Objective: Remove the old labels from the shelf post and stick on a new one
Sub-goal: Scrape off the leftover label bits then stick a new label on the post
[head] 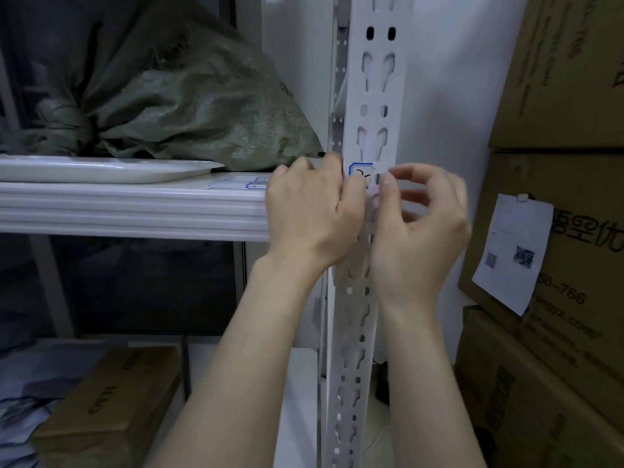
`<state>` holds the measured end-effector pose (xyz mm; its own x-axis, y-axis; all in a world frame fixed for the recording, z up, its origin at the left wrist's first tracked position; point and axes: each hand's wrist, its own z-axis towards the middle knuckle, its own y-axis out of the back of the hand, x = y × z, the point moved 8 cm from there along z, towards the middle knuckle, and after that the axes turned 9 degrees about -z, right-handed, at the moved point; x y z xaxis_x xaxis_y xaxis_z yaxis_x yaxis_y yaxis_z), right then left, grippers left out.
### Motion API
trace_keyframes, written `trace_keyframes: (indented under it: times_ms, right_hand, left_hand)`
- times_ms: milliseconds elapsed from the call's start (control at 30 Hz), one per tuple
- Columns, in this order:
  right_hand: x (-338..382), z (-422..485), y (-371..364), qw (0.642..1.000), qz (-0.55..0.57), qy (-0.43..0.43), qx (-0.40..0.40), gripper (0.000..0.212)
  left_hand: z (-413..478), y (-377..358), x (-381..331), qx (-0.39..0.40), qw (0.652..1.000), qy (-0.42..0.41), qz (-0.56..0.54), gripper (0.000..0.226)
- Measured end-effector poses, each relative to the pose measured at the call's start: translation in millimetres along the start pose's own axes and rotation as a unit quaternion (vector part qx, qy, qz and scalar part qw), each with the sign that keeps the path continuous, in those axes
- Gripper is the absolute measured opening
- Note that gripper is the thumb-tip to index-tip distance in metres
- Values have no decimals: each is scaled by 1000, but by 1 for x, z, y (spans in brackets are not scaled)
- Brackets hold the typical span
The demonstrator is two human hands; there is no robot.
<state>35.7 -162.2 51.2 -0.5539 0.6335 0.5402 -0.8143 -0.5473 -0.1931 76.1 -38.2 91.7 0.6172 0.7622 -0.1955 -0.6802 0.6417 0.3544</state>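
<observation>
The white perforated shelf post (374, 96) runs upright through the middle of the view. An old label (360, 170) with a blue border is stuck on it at shelf height, and its right edge looks torn. My left hand (310, 207) lies against the post's left side with its fingers curled. A black marker tip (320, 153) sticks out above its knuckles. My right hand (422, 214) is at the post's right side, thumb and forefinger pinching at the label's torn edge. A sheet of blue-bordered labels (251, 184) lies on the white shelf (135, 207).
A green woven sack (189, 103) and a white tray (101, 168) sit on the shelf to the left. Stacked cardboard boxes (557, 231) stand close on the right, one with a paper slip (513, 251) on it. Another box (111, 407) lies on the lower shelf.
</observation>
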Motion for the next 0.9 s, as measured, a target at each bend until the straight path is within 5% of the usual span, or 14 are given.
trace_keyframes:
  times_ms: [467, 900]
  right_hand:
    - [14, 3, -2, 991, -56, 69, -102, 12]
    - [12, 4, -9, 988, -100, 88, -84, 16]
  left_hand:
    - [-3, -2, 5, -81, 996, -5, -30, 33]
    - [-4, 3, 3, -98, 994, -15, -35, 24]
